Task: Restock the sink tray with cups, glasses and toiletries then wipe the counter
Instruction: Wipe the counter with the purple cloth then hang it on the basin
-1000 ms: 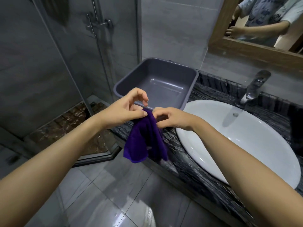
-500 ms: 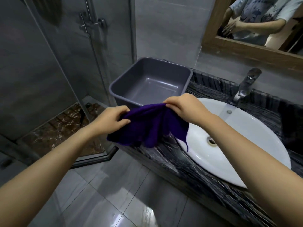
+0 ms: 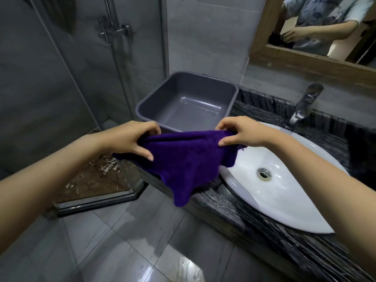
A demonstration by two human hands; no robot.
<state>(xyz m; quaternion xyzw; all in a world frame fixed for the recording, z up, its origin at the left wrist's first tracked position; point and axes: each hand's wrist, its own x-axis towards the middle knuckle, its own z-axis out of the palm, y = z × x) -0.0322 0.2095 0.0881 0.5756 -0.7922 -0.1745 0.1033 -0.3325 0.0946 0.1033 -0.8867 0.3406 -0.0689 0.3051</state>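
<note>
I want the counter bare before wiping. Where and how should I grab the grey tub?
Take the grey tub by its rolled rim, near edge and right edge, coming from above and in front. It is open-topped with sloped sides, and its back sits close to the wall. The left hand and right hand both pinch the purple cloth, so probably drop that first.

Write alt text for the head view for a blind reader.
The left hand and right hand pinch a purple cloth, spread between them over the edge of a dark marble counter. A grey tub sits behind it; a white sink lies to its right.
</note>
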